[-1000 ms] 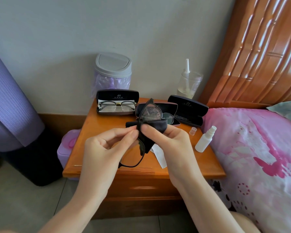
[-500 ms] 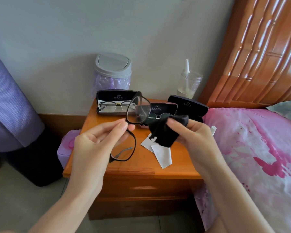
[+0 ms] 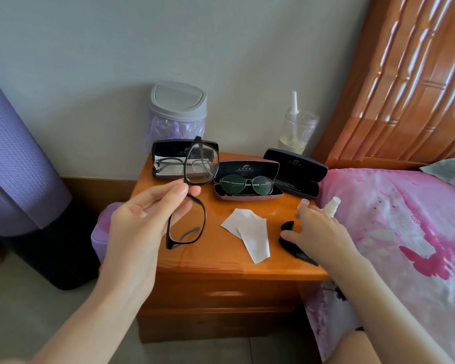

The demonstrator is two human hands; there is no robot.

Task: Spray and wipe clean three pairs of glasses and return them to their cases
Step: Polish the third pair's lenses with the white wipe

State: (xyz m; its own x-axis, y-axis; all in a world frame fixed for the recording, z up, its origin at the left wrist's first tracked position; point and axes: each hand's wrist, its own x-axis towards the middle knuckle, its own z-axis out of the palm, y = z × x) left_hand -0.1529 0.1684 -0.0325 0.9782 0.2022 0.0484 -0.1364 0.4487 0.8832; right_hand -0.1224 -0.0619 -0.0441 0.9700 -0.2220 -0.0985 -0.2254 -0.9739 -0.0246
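A wooden bedside table (image 3: 221, 269) stands against a grey wall, with a pink bed (image 3: 405, 232) on its right. My left hand (image 3: 142, 222) is raised over the table's left side. Its thumb and fingertips pinch the black-framed glasses (image 3: 201, 166) at the bridge, one lens up and the other hanging below. My right hand (image 3: 318, 232) is low at the table's right edge, fingers loosely spread, thumb on the black cloth (image 3: 286, 227).

Half a second ago that hand held the cloth up beside the lens; now the cloth lies on the table and the glasses are uncovered.

Three cases sit open at the back. The left case (image 3: 168, 151) holds thin-framed glasses (image 3: 168, 164), the middle case (image 3: 247, 169) holds round glasses (image 3: 244, 183), and the right case (image 3: 297, 174) shows its dark lining. A white cloth (image 3: 250, 232) lies mid-table, and the spray bottle (image 3: 331, 204) lies just beyond my right fingers.
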